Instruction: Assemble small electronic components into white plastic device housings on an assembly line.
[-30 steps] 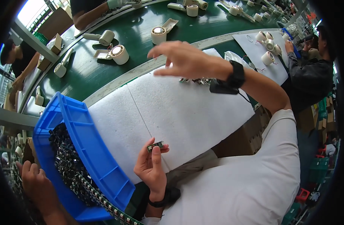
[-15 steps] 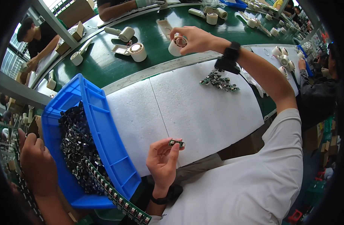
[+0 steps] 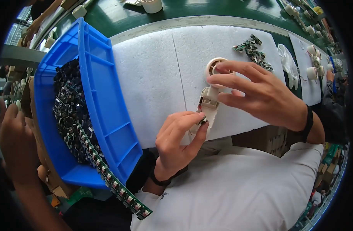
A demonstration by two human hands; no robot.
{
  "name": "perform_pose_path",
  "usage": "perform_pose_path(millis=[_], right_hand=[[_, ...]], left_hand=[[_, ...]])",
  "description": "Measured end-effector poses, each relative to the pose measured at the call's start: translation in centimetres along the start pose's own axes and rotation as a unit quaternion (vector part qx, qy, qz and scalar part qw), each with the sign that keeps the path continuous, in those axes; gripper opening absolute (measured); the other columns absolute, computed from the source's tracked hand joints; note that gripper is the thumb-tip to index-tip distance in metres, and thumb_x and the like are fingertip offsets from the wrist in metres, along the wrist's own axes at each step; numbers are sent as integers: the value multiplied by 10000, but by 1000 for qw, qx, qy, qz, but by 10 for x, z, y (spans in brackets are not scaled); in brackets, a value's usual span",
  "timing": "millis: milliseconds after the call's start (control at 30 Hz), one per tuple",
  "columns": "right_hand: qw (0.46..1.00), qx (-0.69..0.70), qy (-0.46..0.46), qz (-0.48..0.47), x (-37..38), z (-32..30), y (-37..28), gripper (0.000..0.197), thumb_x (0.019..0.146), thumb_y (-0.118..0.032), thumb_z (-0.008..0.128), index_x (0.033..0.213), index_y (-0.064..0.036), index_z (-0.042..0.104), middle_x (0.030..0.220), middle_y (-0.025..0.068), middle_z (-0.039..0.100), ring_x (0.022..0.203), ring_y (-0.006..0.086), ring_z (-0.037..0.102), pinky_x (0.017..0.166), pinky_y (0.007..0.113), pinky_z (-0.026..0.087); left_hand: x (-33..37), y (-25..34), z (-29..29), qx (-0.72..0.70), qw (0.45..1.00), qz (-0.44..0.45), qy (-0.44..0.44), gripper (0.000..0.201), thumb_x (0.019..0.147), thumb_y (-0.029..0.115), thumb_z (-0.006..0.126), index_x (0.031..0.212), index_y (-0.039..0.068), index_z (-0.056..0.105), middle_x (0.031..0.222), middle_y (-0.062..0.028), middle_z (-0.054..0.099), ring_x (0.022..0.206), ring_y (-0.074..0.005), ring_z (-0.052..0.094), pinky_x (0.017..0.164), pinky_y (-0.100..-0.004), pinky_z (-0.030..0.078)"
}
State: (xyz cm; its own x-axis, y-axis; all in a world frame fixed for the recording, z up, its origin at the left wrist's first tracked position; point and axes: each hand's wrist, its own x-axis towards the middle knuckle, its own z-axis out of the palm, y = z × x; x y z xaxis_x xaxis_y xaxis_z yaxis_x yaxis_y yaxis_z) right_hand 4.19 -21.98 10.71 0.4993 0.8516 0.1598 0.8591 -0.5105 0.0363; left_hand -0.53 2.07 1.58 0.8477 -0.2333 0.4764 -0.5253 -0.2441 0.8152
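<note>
A cream-white handheld fan (image 3: 210,101) lies on the white foam sheet, its round head away from me and its open handle toward me. My right hand (image 3: 257,90) grips the round head, fingers bent over its rim and the neck. Between the thumb and fingertips of my left hand (image 3: 178,136) is a small green circuit board (image 3: 203,120), held right over the open handle. My fingers hide part of the board and the handle's lower end. A thin red wire shows inside the handle, next to my left fingertips.
A blue bin (image 3: 107,96) full of small dark circuit boards stands at left, with a long board strip (image 3: 111,181) hanging over its edge. More loose boards (image 3: 253,52) lie on the foam sheet (image 3: 145,77). Beyond runs a green conveyor (image 3: 199,11). Another person's hand (image 3: 16,142) is at far left.
My right hand has come back from the conveyor with the fan, which now lies on the foam sheet. My left hand has moved the small circuit board up and right to the fan's handle.
</note>
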Motion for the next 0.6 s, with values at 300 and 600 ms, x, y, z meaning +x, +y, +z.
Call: perform_pose_path(millis=[300, 600], right_hand=[[962, 190, -15, 196, 9, 39, -29, 316, 809, -163, 781, 1108, -125, 690, 797, -16, 635, 721, 163, 673, 581, 311, 521], [999, -15, 20, 40, 8, 47, -28, 252, 818, -130, 661, 1066, -95, 670, 699, -26, 535, 633, 123, 614, 526, 291, 479]], left_hand=[[-8, -2, -5, -83, 994, -59, -32, 280, 766, -55, 808, 1025, -3, 717, 899, -118, 734, 772, -230, 697, 715, -302, 541], [-7, 0, -5, -41, 998, 3, -54, 295, 708, -29, 828, 980, 23, 726, 841, -86, 736, 695, -247, 675, 704, -365, 542]])
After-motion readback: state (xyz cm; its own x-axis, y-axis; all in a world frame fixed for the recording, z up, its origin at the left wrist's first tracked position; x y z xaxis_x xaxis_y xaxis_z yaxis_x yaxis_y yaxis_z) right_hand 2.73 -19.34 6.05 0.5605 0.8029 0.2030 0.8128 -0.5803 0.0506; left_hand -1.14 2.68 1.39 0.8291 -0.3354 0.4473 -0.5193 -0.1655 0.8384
